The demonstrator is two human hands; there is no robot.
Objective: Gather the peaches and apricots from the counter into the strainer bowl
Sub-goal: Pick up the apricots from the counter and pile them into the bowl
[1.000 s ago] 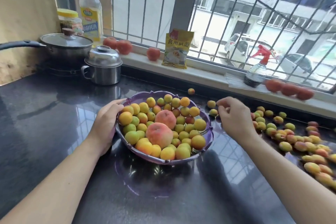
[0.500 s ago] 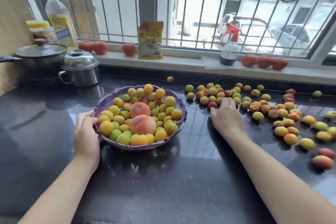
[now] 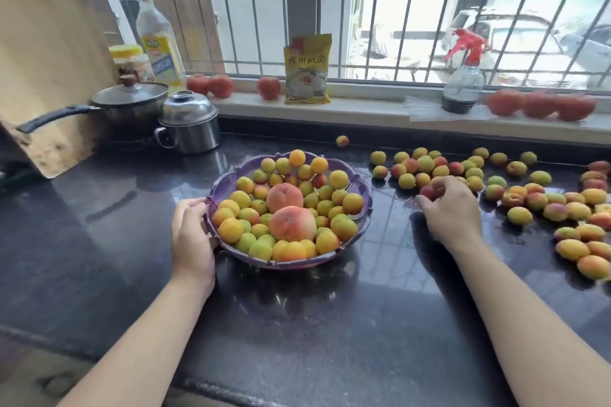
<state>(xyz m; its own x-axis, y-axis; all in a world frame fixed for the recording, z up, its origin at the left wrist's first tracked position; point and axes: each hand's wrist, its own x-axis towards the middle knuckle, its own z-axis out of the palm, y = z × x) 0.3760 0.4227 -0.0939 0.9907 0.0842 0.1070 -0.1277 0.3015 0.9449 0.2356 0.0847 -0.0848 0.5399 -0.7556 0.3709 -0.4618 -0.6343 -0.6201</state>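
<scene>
Small, round, soft-skinned orange apricots [image 3: 429,190], light but prone to rolling on glossy black tabletop [image 3: 99,241]: right hand [image 3: 449,211] fingers [image 3: 425,200] curled over several, left hand [image 3: 191,235] gripping heaped purple plastic strainer bowl [image 3: 362,190] rim.

strainer bowl [image 3: 362,190] mid-counter [image 3: 297,324], loose apricots [image 3: 529,195] to its right (pots [image 3: 188,124] behind-left), bottles on sill behind

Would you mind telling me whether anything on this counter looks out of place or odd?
One small apricot sits alone by the back wall, apart from the loose apricots scattered right of the strainer bowl. Nothing looks spilled or damaged.
</scene>
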